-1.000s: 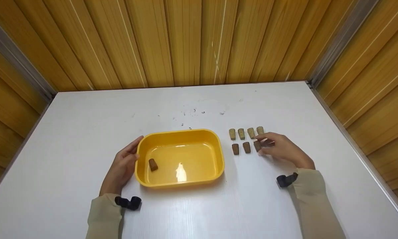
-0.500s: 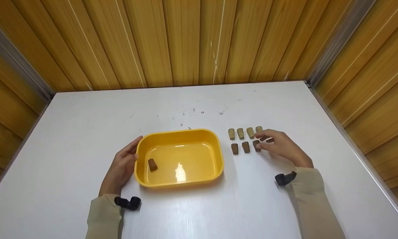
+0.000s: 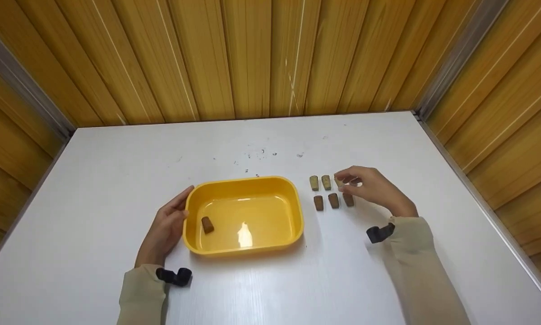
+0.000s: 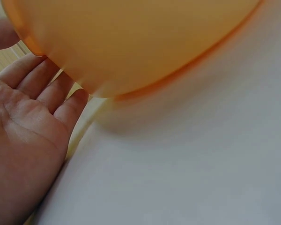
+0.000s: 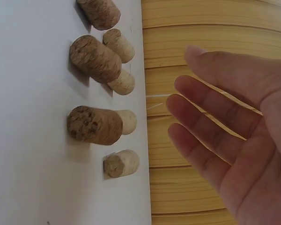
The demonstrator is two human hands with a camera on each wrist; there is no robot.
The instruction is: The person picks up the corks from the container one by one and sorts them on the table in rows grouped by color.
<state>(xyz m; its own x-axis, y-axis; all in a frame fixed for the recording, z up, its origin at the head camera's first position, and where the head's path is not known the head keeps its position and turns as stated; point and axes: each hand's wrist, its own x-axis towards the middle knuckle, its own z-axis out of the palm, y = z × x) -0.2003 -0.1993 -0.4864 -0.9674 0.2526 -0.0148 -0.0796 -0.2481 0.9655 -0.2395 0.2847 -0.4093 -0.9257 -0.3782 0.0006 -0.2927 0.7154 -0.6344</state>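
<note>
My left hand point(image 3: 165, 230) rests its fairly straight fingers point(image 4: 61, 91) against the outer wall at the left end of a yellow plastic tub point(image 3: 243, 250). Inside that tub lies one dark brown cork stopper point(image 3: 207, 225). To the right of it, my right hand point(image 3: 374, 187) hovers over two rows of corks. Its fingers are spread and loosely bent, with nothing between them in the right wrist view. The far row has several pale corks point(image 3: 326, 182), partly covered by the hand in the head view. The near row has three dark brown corks point(image 3: 333, 201).
A white table point(image 3: 261, 293) carries everything, with small dark marks point(image 3: 262, 152) on its surface behind the tub. Wood-patterned panels point(image 3: 247, 58) rise along the back and both sides. Each wrist wears a small black camera point(image 3: 175, 276).
My right hand has moved left and away from me, from the rightmost dark cork to above the pale row. It now hides the rightmost pale cork. Left hand and tub stay put.
</note>
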